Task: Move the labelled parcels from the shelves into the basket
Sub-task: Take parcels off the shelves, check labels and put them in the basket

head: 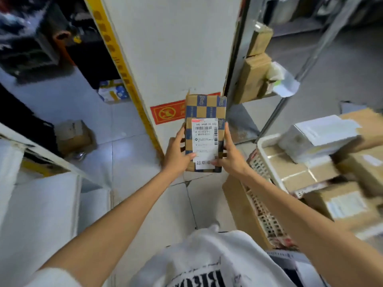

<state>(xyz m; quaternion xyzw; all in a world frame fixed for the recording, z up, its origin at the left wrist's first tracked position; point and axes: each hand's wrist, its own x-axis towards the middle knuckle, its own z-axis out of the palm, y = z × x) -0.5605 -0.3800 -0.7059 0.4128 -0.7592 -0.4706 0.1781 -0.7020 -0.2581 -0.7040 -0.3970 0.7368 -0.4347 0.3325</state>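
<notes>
- The checkered cardboard parcel [205, 109] is off the shelves and in the air in front of the person, above the tiled floor [132, 162]. It is held between both hands, with its white shipping label [205, 139] facing up toward the camera.
- The left hand [176, 154] grips the near-left edge. Its thumb presses on the label's lower left corner, and its fingers curl round the left side and underneath.
- The right hand [230, 156] grips the near-right edge. Its thumb lies at the label's lower right, and its fingers stretch up along the right side and wrap behind, where their tips are hidden.
- The parcel's long axis runs near to far, straight away from the person, and both hands hold its near end.
- The white plastic basket [266, 160] stands to the right and slightly nearer, close beside the right forearm. It is already heaped with brown boxes [294, 168] and a white padded parcel [317, 137].
- The right hand is on the basket side, so the coming move is probably a swing right and down, clearing the rim.
- The heap leaves little flat room, so the long parcel would likely lie best flat on top.
- More cardboard boxes [255, 77] sit on the metal shelf far right.
</notes>
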